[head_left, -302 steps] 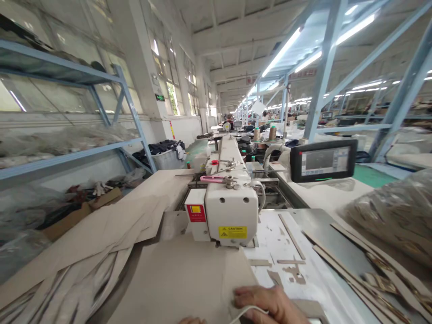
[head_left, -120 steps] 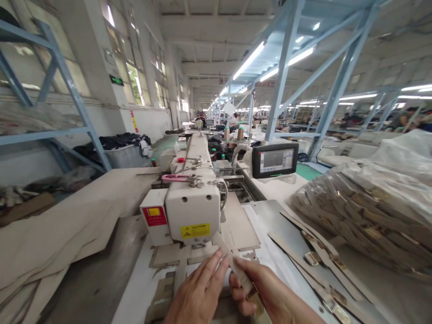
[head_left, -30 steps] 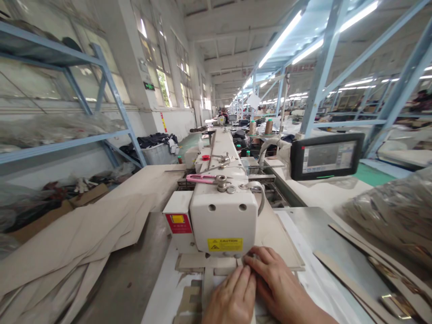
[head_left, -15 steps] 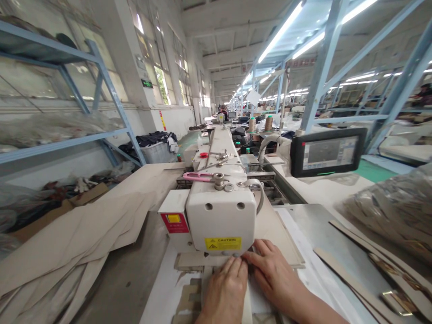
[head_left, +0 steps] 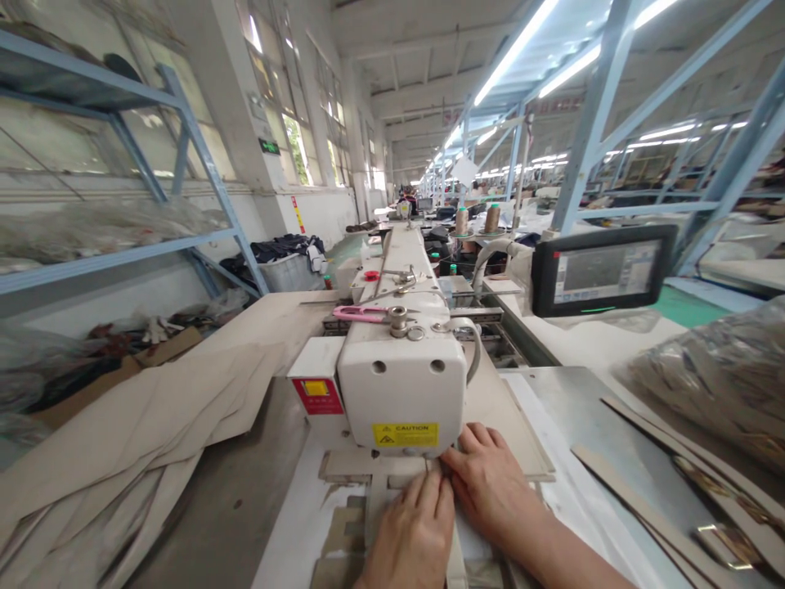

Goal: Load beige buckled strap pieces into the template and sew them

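My left hand point(head_left: 414, 528) and my right hand point(head_left: 487, 483) sit close together in front of a white industrial sewing machine head point(head_left: 401, 384). Their fingertips meet on a narrow beige strap point(head_left: 455, 564), which runs from under the machine towards me. The needle area is hidden behind my fingers. Below the machine lies a white work plate with a beige cut-out template point(head_left: 343, 523). To my right, beige straps with metal buckles point(head_left: 724, 540) lie on a steel table point(head_left: 552, 393), out of reach of my fingers.
A plastic bag of strapping point(head_left: 711, 384) lies at the far right, below a touchscreen controller point(head_left: 604, 270). Pink thread snips point(head_left: 361, 313) rest on the machine. Beige sheets point(head_left: 123, 425) drape at the left, beside blue metal shelving point(head_left: 184, 164). Further machines stretch down the hall.
Over the last seconds, my hands have lowered the strap from the air in front of the machine to the plate below its head. In the last second, they shifted only slightly, and the view tilted a little.
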`<state>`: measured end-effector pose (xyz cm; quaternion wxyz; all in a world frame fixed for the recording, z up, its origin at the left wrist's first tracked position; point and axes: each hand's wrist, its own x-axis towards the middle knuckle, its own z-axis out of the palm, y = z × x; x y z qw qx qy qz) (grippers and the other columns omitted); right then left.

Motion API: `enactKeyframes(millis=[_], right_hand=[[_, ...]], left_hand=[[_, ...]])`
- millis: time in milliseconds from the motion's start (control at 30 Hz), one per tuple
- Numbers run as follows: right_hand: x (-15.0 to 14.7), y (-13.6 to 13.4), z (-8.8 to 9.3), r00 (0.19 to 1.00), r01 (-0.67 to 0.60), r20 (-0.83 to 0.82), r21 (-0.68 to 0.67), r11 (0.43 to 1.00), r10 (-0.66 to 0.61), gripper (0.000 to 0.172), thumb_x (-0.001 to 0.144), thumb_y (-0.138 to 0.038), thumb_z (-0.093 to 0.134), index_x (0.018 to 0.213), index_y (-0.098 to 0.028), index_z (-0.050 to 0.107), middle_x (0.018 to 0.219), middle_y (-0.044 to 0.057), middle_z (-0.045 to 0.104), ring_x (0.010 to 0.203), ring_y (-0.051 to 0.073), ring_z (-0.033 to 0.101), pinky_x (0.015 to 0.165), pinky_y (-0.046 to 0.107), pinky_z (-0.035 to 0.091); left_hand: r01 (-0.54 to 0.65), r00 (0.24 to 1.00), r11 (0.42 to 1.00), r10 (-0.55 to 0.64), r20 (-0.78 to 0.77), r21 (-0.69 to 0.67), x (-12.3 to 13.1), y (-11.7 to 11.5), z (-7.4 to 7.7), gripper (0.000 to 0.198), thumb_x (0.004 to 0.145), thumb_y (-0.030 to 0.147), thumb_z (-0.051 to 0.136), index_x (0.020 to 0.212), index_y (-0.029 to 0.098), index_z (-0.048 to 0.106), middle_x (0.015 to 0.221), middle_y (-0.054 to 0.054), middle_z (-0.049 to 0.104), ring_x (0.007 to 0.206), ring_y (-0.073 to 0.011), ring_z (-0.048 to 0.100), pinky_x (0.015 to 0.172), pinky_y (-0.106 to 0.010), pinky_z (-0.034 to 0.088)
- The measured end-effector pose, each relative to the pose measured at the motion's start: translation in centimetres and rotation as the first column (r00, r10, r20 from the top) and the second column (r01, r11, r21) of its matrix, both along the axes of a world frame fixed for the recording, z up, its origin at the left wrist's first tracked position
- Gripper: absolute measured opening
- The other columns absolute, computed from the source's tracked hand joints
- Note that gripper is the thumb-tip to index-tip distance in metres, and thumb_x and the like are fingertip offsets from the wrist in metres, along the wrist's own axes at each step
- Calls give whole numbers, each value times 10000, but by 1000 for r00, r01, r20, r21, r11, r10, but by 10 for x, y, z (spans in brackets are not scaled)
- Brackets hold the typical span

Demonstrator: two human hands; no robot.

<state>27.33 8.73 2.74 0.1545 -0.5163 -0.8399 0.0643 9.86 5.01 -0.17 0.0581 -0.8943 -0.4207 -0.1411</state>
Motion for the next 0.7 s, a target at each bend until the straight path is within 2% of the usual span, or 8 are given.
enactKeyframes(millis=[200,333,433,600,700], right_hand=[[-3,0,1,999,-3,43,7,1000,2,313,881,-136,551,1108,-279,713,1153,92,623,1081,302,508,927,431,364],[-5,2,1,998,5,66,11,1000,-5,262,909,-164,538,1058,-271,725,1099,98,638,1069,312,514,936,450,367],[-5,2,0,998,27,63,20,999,-28,271,914,-160,530,1060,-268,732,1077,98,642,1065,311,516,949,459,372],[0,-1,1,999,9,40,18,1000,-10,425,865,-94,548,1204,-303,698,1187,65,634,1084,263,529,964,401,408],[-2,-1,3,999,8,50,19,1000,-9,352,891,-98,532,1142,-261,717,1146,90,655,1098,298,538,1031,486,381]], left_hand=[[34,999,991,-39,-34,-126,-16,-8,3,569,837,51,508,1405,34,535,1419,-194,612,1322,-289,584,1085,-356,512],[-1,999,985,-5,-35,-170,-13,-9,1,567,879,59,464,1444,59,518,1455,-180,586,1361,-281,548,1112,-360,485],[-46,999,969,44,-16,-244,-9,-10,6,524,935,92,442,1452,70,523,1478,-164,566,1382,-272,526,1133,-351,458],[-66,997,951,71,6,-302,-6,-11,16,512,948,95,429,1449,70,528,1482,-160,566,1394,-274,511,1147,-362,443],[-80,996,939,86,4,-335,-4,-12,19,520,946,101,429,1457,54,512,1500,-171,545,1409,-284,490,1162,-381,428]])
